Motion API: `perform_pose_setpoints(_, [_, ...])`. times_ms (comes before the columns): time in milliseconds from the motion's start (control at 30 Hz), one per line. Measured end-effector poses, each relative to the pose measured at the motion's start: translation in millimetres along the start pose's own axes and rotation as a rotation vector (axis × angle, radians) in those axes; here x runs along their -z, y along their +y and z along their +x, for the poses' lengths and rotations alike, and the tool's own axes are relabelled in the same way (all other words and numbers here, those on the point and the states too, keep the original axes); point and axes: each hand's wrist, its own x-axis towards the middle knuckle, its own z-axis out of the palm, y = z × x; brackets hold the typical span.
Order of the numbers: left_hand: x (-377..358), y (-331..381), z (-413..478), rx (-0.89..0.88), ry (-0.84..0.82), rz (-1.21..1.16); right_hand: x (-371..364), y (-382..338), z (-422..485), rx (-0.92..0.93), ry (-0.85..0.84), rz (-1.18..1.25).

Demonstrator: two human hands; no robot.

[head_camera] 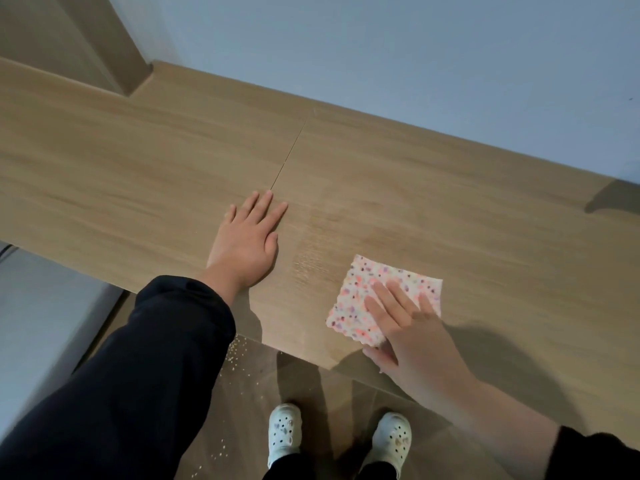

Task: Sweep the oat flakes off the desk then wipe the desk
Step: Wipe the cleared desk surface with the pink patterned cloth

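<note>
A wooden desk (433, 188) runs across the view against a pale wall. My right hand (412, 337) presses flat, fingers straight, on a white cloth with pink and purple speckles (356, 303) near the desk's front edge. A damp streak (311, 258) shows on the wood to the left of the cloth. My left hand (247, 240) rests flat on the desk, fingers spread, near a seam between two boards. Oat flakes (235, 355) lie scattered on the floor below the desk's front edge.
The desk's front edge (294, 353) cuts diagonally above a brown floor. My two feet in white clogs (284, 434) stand just under it. A pale surface (41, 306) lies low on the left. A wooden upright (114, 46) rises at the back left.
</note>
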Motion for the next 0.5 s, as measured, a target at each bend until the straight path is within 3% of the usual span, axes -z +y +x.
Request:
perform_pose_setpoints(167, [2, 2, -1, 0.004, -0.007, 0.01, 1, -1, 12, 0.017, 0.298, 0.251])
perform_pose_setpoints(267, [3, 2, -1, 0.004, -0.01, 0.018, 39, -2, 34, -0.306, 0.096, 0.861])
perform_pose_setpoints(333, [3, 2, -1, 0.005, -0.008, 0.019, 64, 17, 55, -0.415, -0.083, 1.112])
perform_pose_setpoints(400, [2, 2, -1, 0.006, -0.005, 0.021, 85, 43, 75, -0.436, -0.157, 1.129])
perform_pose_setpoints(433, [2, 2, -2, 0.007, -0.004, 0.021, 94, 57, 84, -0.474, -0.112, 1.038])
perform_pose_setpoints(500, [1, 1, -2, 0.007, -0.003, 0.024, 97, 83, 93, -0.557, 0.143, 0.718])
